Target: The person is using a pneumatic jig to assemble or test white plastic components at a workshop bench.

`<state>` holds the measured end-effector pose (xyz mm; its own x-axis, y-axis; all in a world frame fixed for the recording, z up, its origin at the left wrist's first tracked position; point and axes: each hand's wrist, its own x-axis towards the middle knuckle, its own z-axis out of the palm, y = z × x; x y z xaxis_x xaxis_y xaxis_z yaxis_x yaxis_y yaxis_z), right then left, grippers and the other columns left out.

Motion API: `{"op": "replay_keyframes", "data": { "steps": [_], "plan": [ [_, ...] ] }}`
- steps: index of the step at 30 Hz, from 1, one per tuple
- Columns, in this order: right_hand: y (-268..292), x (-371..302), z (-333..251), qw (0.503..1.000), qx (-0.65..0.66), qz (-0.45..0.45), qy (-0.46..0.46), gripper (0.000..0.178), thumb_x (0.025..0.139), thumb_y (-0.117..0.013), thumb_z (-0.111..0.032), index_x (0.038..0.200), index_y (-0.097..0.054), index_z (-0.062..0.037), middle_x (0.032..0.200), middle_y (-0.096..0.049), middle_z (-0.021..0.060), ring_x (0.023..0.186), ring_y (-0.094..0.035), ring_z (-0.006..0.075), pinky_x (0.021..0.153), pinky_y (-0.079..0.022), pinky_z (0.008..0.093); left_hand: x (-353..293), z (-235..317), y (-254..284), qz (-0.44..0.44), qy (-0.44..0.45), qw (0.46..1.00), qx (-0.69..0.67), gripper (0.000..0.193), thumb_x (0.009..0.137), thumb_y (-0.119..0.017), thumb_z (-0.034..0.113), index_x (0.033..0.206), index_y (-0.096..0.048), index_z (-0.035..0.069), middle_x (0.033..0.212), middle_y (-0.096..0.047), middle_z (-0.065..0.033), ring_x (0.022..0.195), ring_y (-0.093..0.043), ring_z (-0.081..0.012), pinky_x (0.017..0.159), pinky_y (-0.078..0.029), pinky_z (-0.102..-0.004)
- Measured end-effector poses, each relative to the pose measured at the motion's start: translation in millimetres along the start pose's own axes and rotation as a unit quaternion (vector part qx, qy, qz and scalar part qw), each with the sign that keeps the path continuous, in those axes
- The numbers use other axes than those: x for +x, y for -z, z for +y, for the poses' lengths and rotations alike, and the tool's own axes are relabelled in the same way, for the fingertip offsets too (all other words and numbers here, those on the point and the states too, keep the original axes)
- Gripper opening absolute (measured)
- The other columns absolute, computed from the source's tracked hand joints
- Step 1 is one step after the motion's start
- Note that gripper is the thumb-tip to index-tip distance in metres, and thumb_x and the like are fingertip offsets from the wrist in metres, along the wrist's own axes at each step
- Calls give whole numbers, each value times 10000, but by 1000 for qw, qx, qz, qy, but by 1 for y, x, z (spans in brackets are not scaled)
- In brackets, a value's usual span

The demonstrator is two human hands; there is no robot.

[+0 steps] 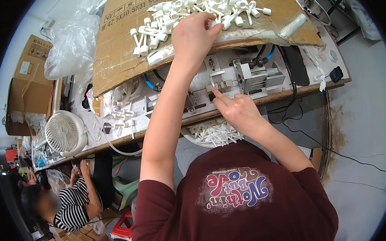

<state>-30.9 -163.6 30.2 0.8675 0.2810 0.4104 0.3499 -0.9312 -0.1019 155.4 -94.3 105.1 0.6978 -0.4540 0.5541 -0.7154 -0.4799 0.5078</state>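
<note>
My left hand reaches over the cardboard sheet to the near edge of a heap of white plastic parts, each with a thin stem and a cup-shaped head. Its thumb and fingers curl together around one white part, largely hidden by them. Lower down, my right hand is at the metal fixture on the bench. The right index finger is stretched out, its tip at a small block of the fixture; the other fingers are loosely bent, with nothing seen in them.
Below the bench edge, a container of white stem pieces sits by my lap. A metal clamp unit with blue hoses stands right of the fixture. A white fan and loose white parts lie left. A co-worker sits far left.
</note>
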Motion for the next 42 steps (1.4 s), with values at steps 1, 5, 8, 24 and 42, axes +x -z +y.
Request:
{"op": "replay_keyframes", "data": {
  "steps": [1, 5, 8, 24, 42],
  "plan": [
    [1, -1, 1, 1000, 3, -8, -5, 190, 718, -685, -78, 896, -642, -28, 1205, -689, 128, 573, -633, 220, 551, -516, 292, -2, 7, 9, -3, 29, 998, -47, 307, 779, -816, 273, 1006, -755, 76, 829, -724, -68, 807, -702, -168, 673, -551, -315],
    [24, 9, 17, 987, 150, 24, -49, 192, 789, -712, -146, 939, -658, -40, 1133, -704, 111, 698, -692, 274, 651, -548, 351, -33, 16, 43, 8, 34, 986, -165, 301, 779, -829, 151, 1045, -745, 38, 968, -720, -87, 840, -700, -134, 682, -577, -273],
    [55, 39, 52, 963, 191, 136, -136, 218, 825, -719, -170, 1009, -692, -55, 1049, -717, 108, 795, -699, 290, 710, -552, 367, -75, 23, 63, -13, 29, 974, -225, 299, 777, -812, 63, 1062, -735, 13, 1147, -683, -120, 853, -705, -151, 718, -592, -262],
    [39, 160, 175, 983, 122, 57, -122, 449, 804, -659, -32, 1233, -634, -164, 1176, -654, 115, 966, -663, 274, 877, -544, 385, -202, 22, 8, -70, -77, 991, 85, 295, 763, -751, 77, 1049, -700, 21, 1291, -644, -100, 802, -667, -210, 682, -525, -319],
    [78, 133, 184, 868, 307, 291, -260, 219, 840, -715, -80, 1034, -720, 21, 834, -687, 33, 741, -608, 105, 672, -498, 273, -179, 16, 14, -125, -36, 989, 73, 255, 751, -771, 147, 996, -723, 91, 1277, -658, -44, 573, -650, -253, 584, -538, -325]
  ]
}}
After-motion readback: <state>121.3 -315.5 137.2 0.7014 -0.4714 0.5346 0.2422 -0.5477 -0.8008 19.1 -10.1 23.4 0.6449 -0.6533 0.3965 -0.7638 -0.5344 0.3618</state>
